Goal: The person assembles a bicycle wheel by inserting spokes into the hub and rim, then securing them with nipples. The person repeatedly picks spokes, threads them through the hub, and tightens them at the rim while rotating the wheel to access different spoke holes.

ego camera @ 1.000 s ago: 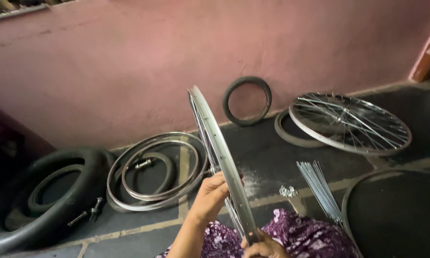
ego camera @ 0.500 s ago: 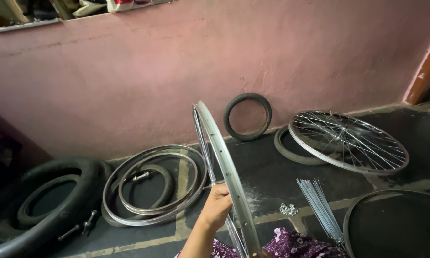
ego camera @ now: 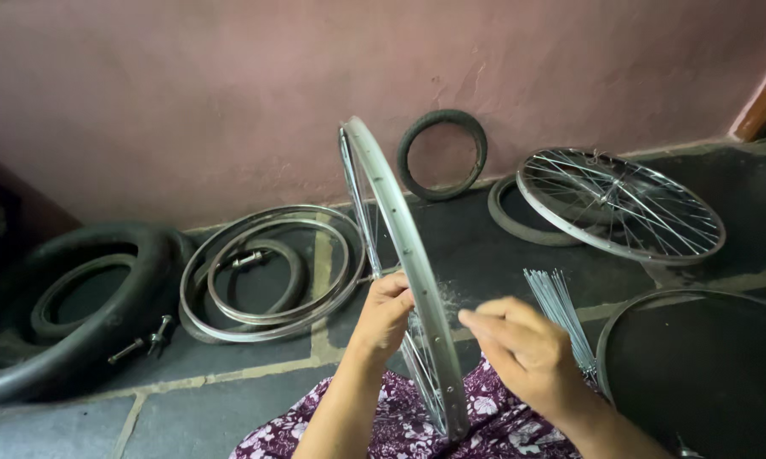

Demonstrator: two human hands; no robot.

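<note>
Silver bicycle rim (ego camera: 397, 255) upright on edge at frame centre, running from 12 o'clock down to the lap, base resting on purple floral cloth (ego camera: 417, 421) at 6 o'clock. Left hand (ego camera: 385, 313) curled round the rim's left flank about midway up, fingers hooked over the edge, thumb hidden behind the metal. Right hand (ego camera: 523, 350) just to the 3 o'clock side of the rim, fingers drawn together with fingertips pointing at the rim; cannot tell whether anything thin is pinched between them, and touching the rim or just short of it not clear.

Bundle of loose steel spokes (ego camera: 560, 308) lying on the dark stone floor (ego camera: 230, 374) just beyond the right hand, toward 2 o'clock. Spoked wheel (ego camera: 619, 204) farther off at 2 o'clock, tilted over a grey tyre (ego camera: 519, 223). Small black tyre (ego camera: 442, 155) leaning on the pink wall (ego camera: 230, 85) at 1 o'clock. Stack of bare rims (ego camera: 272, 270) flat on the floor at 9 o'clock of the held rim, an inner tube with its valve lying inside. Fat black tyre (ego camera: 77, 297) at far 9 o'clock, with an axle bolt (ego camera: 143, 338) beside it. Another dark hoop (ego camera: 697, 357) at 4 o'clock.
</note>
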